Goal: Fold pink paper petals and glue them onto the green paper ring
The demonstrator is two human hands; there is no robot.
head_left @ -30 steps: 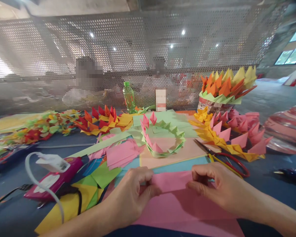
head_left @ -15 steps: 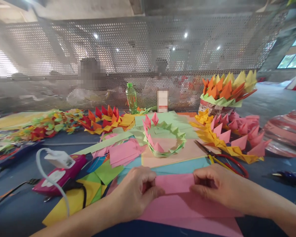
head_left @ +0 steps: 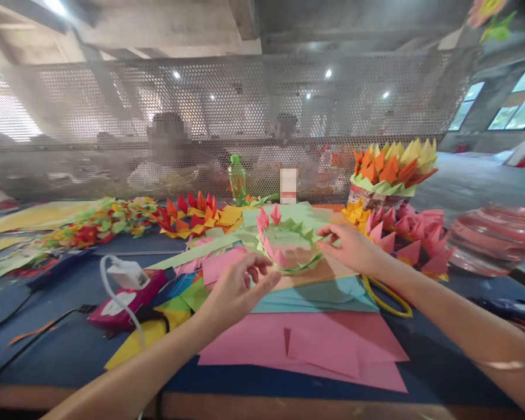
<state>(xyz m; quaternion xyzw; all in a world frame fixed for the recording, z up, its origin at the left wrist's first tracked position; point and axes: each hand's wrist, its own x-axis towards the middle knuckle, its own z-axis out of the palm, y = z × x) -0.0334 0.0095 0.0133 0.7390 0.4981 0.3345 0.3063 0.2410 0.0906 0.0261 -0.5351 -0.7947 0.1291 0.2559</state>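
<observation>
A ring of folded green paper with several pink points on its left side lies on stacked sheets in the middle of the table. My left hand is at the ring's front left, thumb and fingers apart. At the ring's right edge is my right hand, its fingers bent and parted from the thumb; whether the fingertips touch the ring I cannot tell. A folded pink paper rests loose on larger pink sheets in front of me.
At left a purple power strip carries a white charger and cables. Yellow-handled scissors lie partly under my right arm. Pink folded pieces, a tiered paper flower, a red-orange ring and a green-capped bottle stand around.
Both hands have let go of the pink paper, which now lies on the pink sheets. They have moved forward to the green ring. The view has tilted up slightly.
</observation>
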